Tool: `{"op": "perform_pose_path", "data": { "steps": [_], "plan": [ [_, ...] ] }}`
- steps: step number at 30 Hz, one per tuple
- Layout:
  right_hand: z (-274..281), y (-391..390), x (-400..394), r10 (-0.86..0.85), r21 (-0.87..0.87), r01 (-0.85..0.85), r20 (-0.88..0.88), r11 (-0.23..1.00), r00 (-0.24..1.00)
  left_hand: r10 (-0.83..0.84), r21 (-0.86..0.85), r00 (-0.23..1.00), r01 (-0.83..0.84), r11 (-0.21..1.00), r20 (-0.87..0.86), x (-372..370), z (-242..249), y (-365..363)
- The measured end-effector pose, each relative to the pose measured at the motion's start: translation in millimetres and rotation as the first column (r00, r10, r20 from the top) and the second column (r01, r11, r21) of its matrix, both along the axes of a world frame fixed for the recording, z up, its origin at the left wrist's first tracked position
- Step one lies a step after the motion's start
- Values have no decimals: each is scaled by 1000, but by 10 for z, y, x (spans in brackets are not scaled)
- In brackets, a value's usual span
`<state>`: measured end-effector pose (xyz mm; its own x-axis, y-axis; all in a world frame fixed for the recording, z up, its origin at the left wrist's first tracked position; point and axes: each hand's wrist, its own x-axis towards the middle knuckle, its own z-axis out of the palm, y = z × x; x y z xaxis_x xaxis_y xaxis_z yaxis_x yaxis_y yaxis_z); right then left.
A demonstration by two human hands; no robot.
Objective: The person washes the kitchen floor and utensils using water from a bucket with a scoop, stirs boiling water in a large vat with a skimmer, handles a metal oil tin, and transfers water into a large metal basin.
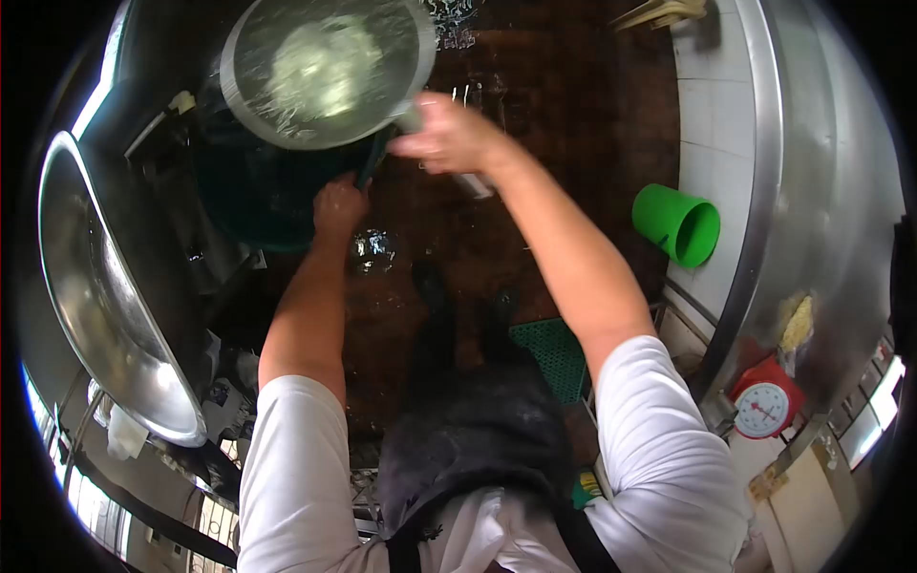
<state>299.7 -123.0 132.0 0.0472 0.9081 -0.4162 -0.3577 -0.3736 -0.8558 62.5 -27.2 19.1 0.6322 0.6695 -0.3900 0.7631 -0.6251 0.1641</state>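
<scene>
My right hand [435,138] is closed around the handle of a large round metal pan [232,72], slightly blurred by motion. The pan is raised at the top of the view, with shiny, rippling contents that look like water. Below it stands a dark green tub [253,205], partly hidden by the pan. My left hand [341,203] is closed on a dark green strip at the tub's right side, which looks like its rim or handle.
A big steel bowl [100,315] stands tilted at the left. On the right are a steel counter [812,210], a red dial scale [764,401] and a green bucket [664,215] lying on its side. A green perforated crate [554,358] sits by my feet on the wet brown floor [583,191].
</scene>
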Motion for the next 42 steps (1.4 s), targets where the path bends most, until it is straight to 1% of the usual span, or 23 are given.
{"op": "perform_pose_path", "data": {
  "steps": [1,2,3,5,7,9,11,13,15,17,18,21,23,25,26,29,31,35,37,38,39,41,42],
  "plan": [
    [33,-267,184,-28,34,25,101,999,994,-22,24,999,21,999,39,-25,-52,5],
    [72,-552,359,-110,-28,113,90,993,990,-44,47,996,40,998,77,-56,-153,41],
    [206,-814,517,-190,-131,214,174,968,966,-64,71,992,56,996,111,-84,-246,27],
    [-112,-1487,916,-256,-101,327,428,940,867,-49,70,997,45,997,63,-30,-142,-37],
    [-400,-2134,1318,-242,-173,407,578,897,779,-51,53,999,51,997,10,19,-143,-44],
    [-772,-2755,1715,-239,-252,512,662,821,711,-79,94,995,74,993,55,-7,-230,-36],
    [-1250,-3391,2171,-120,-341,532,747,775,654,-89,131,993,79,988,77,-37,-240,-51],
    [-1805,-3980,2634,135,-441,537,847,719,514,-87,155,993,73,985,82,10,-206,-78],
    [-2285,-4341,2966,371,-575,528,814,625,448,-116,178,988,96,979,100,-16,-240,-71],
    [-2861,-4681,3188,564,-557,397,818,729,110,-152,196,981,127,972,120,-24,-286,-65],
    [-2846,-4482,3065,716,-737,367,662,568,223,-126,205,988,104,973,93,3,-272,-90],
    [-3476,-4220,2640,824,-838,227,537,497,179,-118,192,989,98,976,94,-14,-291,-88],
    [-3941,-3977,2141,820,-856,195,515,478,251,-97,189,994,85,978,58,0,-299,-87],
    [-3756,-3415,1358,773,-840,250,542,482,331,-81,180,996,76,981,23,16,-236,-124],
    [-3637,-3202,1021,782,-830,228,556,509,280,-88,199,996,79,977,34,-2,-240,-119],
    [-3365,-2704,386,721,-786,194,617,587,316,-103,212,991,83,974,83,-20,-297,-119],
    [-3036,-2553,212,692,-720,158,693,675,200,-91,168,989,71,983,119,-26,-263,-98],
    [-1985,-2288,258,390,-441,225,890,869,236,-41,136,992,25,990,117,18,-204,-99],
    [-1178,-1986,319,297,-364,226,913,904,281,-49,74,997,45,996,54,52,-88,-89],
    [-877,-1858,328,179,-240,213,946,947,270,-30,49,995,26,998,97,37,-119,-78],
    [-553,-1680,336,121,-166,160,958,973,258,-56,105,982,38,994,178,-45,-292,-50],
    [38,-1225,296,-3,-7,37,967,999,256,-38,27,991,35,999,126,-40,-301,-20],
    [236,-979,277,-27,33,-20,970,999,243,37,-64,997,-33,997,69,35,-154,-18]
  ]
}}
